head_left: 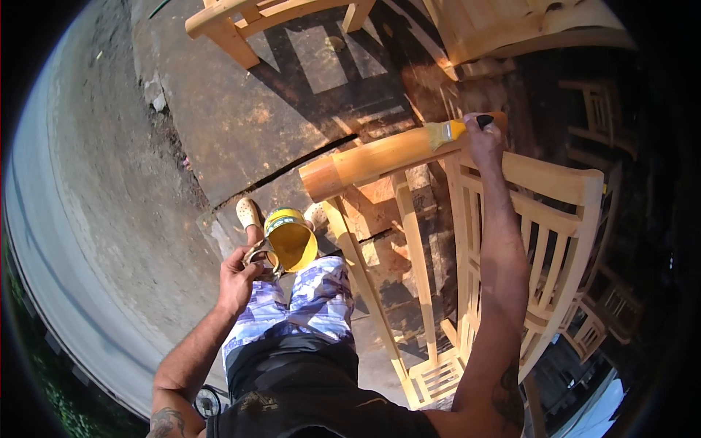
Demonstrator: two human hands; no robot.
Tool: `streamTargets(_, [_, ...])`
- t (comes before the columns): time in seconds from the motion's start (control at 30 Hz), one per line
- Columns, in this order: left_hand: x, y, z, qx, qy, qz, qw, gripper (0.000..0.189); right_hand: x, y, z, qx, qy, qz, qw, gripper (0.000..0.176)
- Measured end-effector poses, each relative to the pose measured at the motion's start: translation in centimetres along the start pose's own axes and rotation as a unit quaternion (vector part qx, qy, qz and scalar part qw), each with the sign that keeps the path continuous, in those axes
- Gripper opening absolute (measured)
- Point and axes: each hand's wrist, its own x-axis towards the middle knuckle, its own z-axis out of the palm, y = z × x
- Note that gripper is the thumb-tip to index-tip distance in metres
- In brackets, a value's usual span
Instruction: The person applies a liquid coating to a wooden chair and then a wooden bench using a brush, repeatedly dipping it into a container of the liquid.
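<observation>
- From the head camera I look straight down at a person standing on a cracked concrete floor [241,124] in hard sunlight.
- The right hand [483,139], at about 1 o'clock in the view, has its grip closed tight around the dark handle of a brush [454,130].
- The brush has a yellow ferrule, and its pale bristles point towards 9 o'clock.
- The bristles lie flat on a rounded wooden rail [372,160], which runs from the centre of the view up towards the right hand.
- The rail looks glossy and golder than the bare wood around it.
- The rail belongs to a slatted wooden chair [544,226] that fills the 3 to 5 o'clock side, with the right forearm stretched over it.
- The left hand [237,281], at about 8 o'clock, holds a paint can [290,237] with a closed grip at its near edge.
- I cannot tell whether the fingers hold a handle or the rim itself.
- The paint can is open and yellow inside, and it hangs just at 9 o'clock of the rail's lower end.
- Below the paint can I see patterned shorts [314,292] and a sandalled foot [250,214].
- Another bare wooden chair [241,22] stands at 11 o'clock, well apart from the hands.
- More chairs [606,109] sit in deep shadow at 2 o'clock.
</observation>
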Motion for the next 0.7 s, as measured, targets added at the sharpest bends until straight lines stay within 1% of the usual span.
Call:
streamTargets(0.07, [-0.1,0.0,0.1,-0.001,0.006,-0.004,1.0,0.027,4.8,1.4,-2.7,-0.133,0.038,-0.048,0.989,0.027])
streamTargets(0.17, [0.1,-0.4,0.0,-0.014,0.008,-0.015,1.0,0.028,5.7,-2.0,-1.4,-0.198,-0.007,-0.156,0.968,0.029])
streamTargets(0.23, [0.1,-0.5,0.1,-0.015,0.003,-0.023,1.0,0.028,3.5,-5.0,3.0,-0.233,-0.141,-0.179,0.945,0.032])
streamTargets(0.27, [0.1,-0.3,0.2,-0.01,-0.001,-0.026,1.0,0.028,1.2,-7.9,5.2,-0.231,-0.212,-0.197,0.929,0.034])
streamTargets(0.3, [0.1,-0.2,0.3,-0.005,-0.005,-0.029,1.0,0.028,0.1,-8.7,8.2,-0.242,-0.273,-0.236,0.9,0.037])
streamTargets(0.33, [0.0,-0.1,0.3,-0.003,-0.006,-0.029,1.0,0.028,-1.9,-11.3,10.3,-0.279,-0.277,-0.255,0.883,0.043])
streamTargets(0.4, [0.0,0.1,0.3,0.002,-0.008,-0.03,1.0,0.028,-4.7,-16.9,12.4,-0.235,-0.351,-0.161,0.892,0.051])
streamTargets(0.5, [0.0,-0.2,0.1,-0.006,-0.003,-0.018,1.0,0.028,-3.3,-18.6,15.4,-0.183,-0.395,-0.047,0.899,0.053])
streamTargets(0.53, [0.0,-0.3,0.0,-0.008,0.001,-0.015,1.0,0.028,-2.1,-17.8,15.4,-0.187,-0.378,-0.021,0.906,0.053])
streamTargets(0.57, [0.0,-0.4,-0.1,-0.011,0.004,-0.012,1.0,0.028,-0.5,-16.5,14.9,-0.248,-0.378,-0.028,0.891,0.05])
streamTargets(0.6, [0.1,-0.4,-0.2,-0.015,0.007,-0.008,1.0,0.028,2.8,-11.5,16.6,-0.327,-0.392,-0.108,0.853,0.046])
streamTargets(0.63, [0.0,-0.5,-0.3,-0.02,0.01,-0.008,1.0,0.028,2.8,-12.2,13.8,-0.308,-0.366,-0.044,0.877,0.041])
streamTargets(0.67, [0.0,-0.5,-0.4,-0.026,0.012,-0.008,1.0,0.028,4.3,-10.6,13.3,-0.299,-0.299,-0.01,0.906,0.038])
streamTargets(0.7, [0.0,-0.6,-0.4,-0.032,0.016,-0.007,0.999,0.028,5.5,-10.3,12.4,-0.353,-0.267,-0.054,0.895,0.038])
